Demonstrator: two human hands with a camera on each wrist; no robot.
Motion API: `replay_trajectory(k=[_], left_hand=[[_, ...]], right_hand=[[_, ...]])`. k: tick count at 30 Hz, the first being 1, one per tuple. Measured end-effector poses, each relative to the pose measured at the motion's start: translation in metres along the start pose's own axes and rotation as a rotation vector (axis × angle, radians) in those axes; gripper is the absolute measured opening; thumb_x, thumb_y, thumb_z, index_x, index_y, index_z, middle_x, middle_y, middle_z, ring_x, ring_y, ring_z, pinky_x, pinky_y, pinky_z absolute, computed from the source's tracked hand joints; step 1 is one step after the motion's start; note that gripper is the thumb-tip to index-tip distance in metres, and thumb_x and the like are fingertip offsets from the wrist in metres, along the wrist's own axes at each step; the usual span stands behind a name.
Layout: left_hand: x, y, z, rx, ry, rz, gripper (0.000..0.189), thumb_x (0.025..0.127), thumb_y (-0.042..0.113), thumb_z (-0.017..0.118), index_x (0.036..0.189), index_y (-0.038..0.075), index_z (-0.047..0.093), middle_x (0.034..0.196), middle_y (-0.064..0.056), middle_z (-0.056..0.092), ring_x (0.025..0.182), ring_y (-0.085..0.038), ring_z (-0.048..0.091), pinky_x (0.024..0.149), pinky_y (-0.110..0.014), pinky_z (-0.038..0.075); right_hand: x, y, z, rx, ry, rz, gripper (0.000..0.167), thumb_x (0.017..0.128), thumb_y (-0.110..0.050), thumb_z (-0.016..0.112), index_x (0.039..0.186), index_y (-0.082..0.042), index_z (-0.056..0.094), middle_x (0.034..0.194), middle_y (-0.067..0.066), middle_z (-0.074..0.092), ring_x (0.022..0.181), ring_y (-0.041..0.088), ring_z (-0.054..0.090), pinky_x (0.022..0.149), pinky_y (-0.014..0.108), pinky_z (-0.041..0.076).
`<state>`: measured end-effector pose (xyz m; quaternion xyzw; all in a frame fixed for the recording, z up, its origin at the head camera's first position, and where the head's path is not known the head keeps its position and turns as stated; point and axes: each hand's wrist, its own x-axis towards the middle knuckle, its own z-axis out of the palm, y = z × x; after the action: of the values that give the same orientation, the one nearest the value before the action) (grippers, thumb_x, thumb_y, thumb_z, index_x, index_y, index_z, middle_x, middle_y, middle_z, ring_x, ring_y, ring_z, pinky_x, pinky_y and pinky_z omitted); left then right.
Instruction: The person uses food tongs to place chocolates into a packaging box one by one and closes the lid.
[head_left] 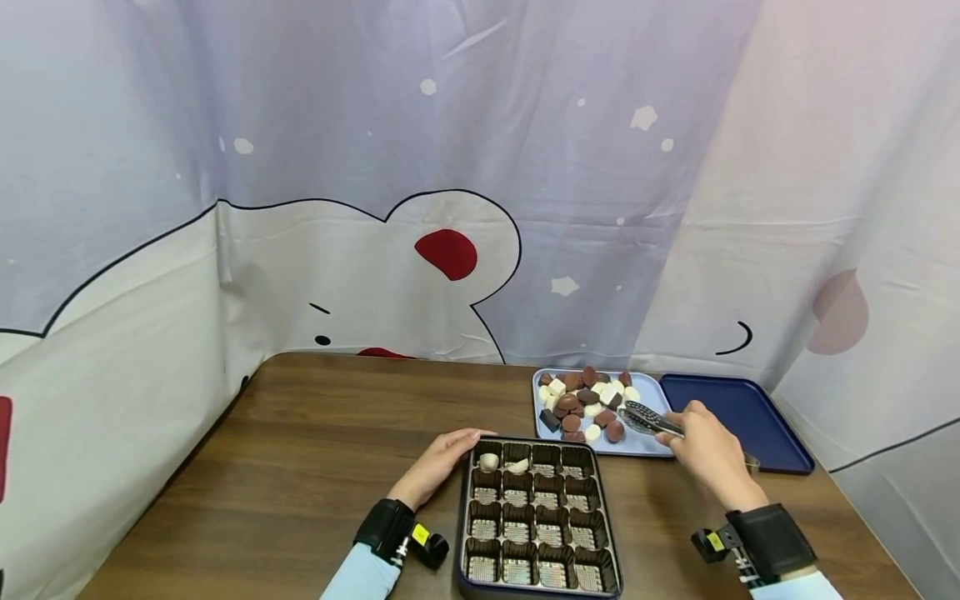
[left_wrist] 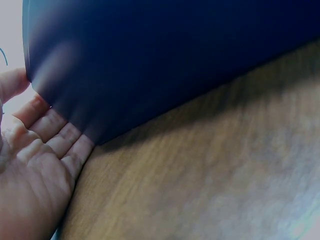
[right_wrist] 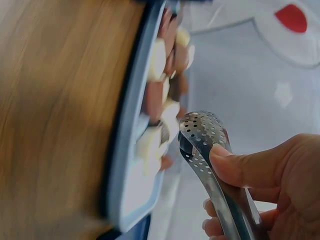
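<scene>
A dark box (head_left: 462, 533) with several paper-cup cells sits at the table's front; one white chocolate (head_left: 489, 461) lies in its top-left cell. My left hand (head_left: 442, 462) rests flat against the box's left side (left_wrist: 150, 65), fingers (left_wrist: 55, 135) straight. My right hand (head_left: 708, 454) grips perforated metal tongs (head_left: 647, 418) (right_wrist: 210, 165), thumb on top. The tong tips hover over the light blue tray (head_left: 652, 446) (right_wrist: 135, 120) heaped with brown, dark and white chocolates (head_left: 583, 404) (right_wrist: 162, 100).
A dark blue tray (head_left: 738, 417) lies right of the light blue one. A printed curtain (head_left: 450, 208) closes off the back and sides. The wooden table (head_left: 315, 442) stretches bare to the left of the box.
</scene>
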<state>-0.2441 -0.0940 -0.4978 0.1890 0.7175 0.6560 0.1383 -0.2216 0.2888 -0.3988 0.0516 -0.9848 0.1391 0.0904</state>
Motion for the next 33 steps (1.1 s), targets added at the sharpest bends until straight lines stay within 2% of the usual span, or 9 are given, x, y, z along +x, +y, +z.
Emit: replay_trajectory(k=[5, 10, 16, 19, 24, 33], left_hand=[[0.001, -0.001, -0.001, -0.014, -0.011, 0.003, 0.044, 0.101, 0.039, 0.041, 0.131, 0.012, 0.058, 0.132, -0.006, 0.058, 0.125, -0.016, 0.049, 0.109, -0.035, 0.033], [0.000, 0.001, -0.001, -0.040, -0.019, 0.009, 0.044, 0.101, 0.038, 0.041, 0.132, 0.010, 0.057, 0.131, -0.007, 0.059, 0.121, -0.014, 0.052, 0.103, -0.027, 0.037], [0.000, 0.001, 0.000, -0.007, -0.005, 0.009, 0.044, 0.102, 0.038, 0.041, 0.132, 0.011, 0.057, 0.133, -0.008, 0.057, 0.126, -0.018, 0.049, 0.109, -0.035, 0.032], [0.000, 0.001, 0.000, -0.002, 0.003, 0.004, 0.043, 0.102, 0.038, 0.041, 0.131, 0.012, 0.057, 0.133, -0.007, 0.057, 0.127, -0.019, 0.048, 0.110, -0.038, 0.030], [-0.001, 0.001, 0.000, -0.002, 0.007, -0.022, 0.042, 0.101, 0.042, 0.040, 0.130, 0.017, 0.059, 0.130, -0.002, 0.059, 0.123, -0.016, 0.051, 0.109, -0.039, 0.033], [-0.001, 0.001, -0.001, 0.001, 0.001, -0.028, 0.042, 0.101, 0.044, 0.040, 0.129, 0.020, 0.059, 0.129, 0.000, 0.060, 0.122, -0.016, 0.052, 0.107, -0.038, 0.035]], right_hand=[[-0.004, -0.027, -0.002, 0.015, 0.063, -0.111, 0.037, 0.081, -0.018, 0.074, 0.112, 0.001, 0.069, 0.080, 0.006, 0.046, 0.064, 0.015, 0.038, 0.050, 0.027, 0.031], [-0.009, -0.050, -0.003, 0.041, 0.072, -0.169, 0.041, 0.082, -0.020, 0.074, 0.117, -0.001, 0.067, 0.081, 0.001, 0.044, 0.063, 0.012, 0.035, 0.051, 0.025, 0.029], [-0.015, -0.069, 0.001, 0.086, 0.061, -0.237, 0.043, 0.079, -0.022, 0.075, 0.117, -0.002, 0.067, 0.080, -0.004, 0.041, 0.063, 0.008, 0.035, 0.052, 0.022, 0.031], [-0.018, -0.076, 0.005, 0.094, 0.040, -0.261, 0.043, 0.078, -0.022, 0.076, 0.115, -0.002, 0.068, 0.082, -0.005, 0.043, 0.064, 0.005, 0.037, 0.052, 0.020, 0.034], [-0.023, -0.084, 0.012, 0.091, 0.004, -0.285, 0.042, 0.078, -0.020, 0.076, 0.116, -0.003, 0.068, 0.083, -0.007, 0.043, 0.065, 0.004, 0.039, 0.053, 0.020, 0.034], [-0.027, -0.092, 0.017, 0.089, -0.028, -0.293, 0.043, 0.078, -0.023, 0.076, 0.116, -0.004, 0.069, 0.077, -0.005, 0.033, 0.064, 0.006, 0.033, 0.054, 0.020, 0.029]])
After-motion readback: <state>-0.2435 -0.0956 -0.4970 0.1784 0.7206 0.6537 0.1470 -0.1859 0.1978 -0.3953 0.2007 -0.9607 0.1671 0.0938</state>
